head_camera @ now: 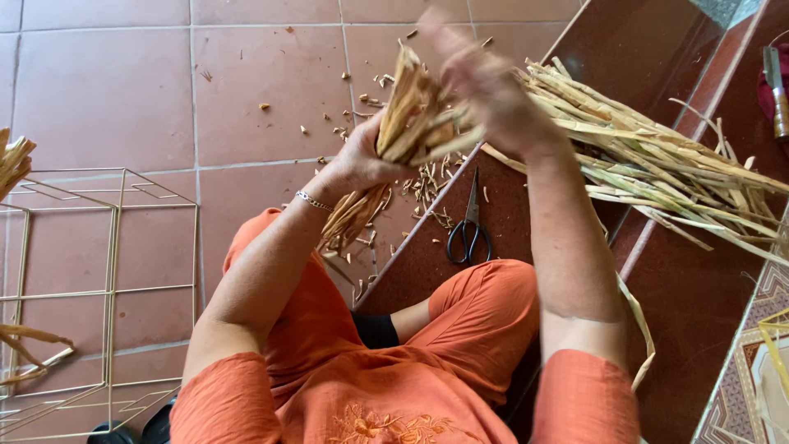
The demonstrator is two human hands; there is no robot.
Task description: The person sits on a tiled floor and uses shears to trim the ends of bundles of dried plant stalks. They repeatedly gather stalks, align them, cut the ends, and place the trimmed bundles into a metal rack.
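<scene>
Head view: our left hand (362,160) grips a bundle of dried straw strips (407,115); right hand (485,82), blurred, fingers closed on its top. Loose straw pile (657,164) lies on the step w/ black scissors (468,230) near its edge. Wire frame (107,288) stands on floor tiles (107,90), scraps (353,99) around.

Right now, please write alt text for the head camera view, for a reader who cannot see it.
A person in orange clothes grips a bundle of dry tan plant strips with the left hand and blurred right hand. Black-handled scissors lie on the dark red step, beside a long strip pile; a gold wire frame stands left.
</scene>
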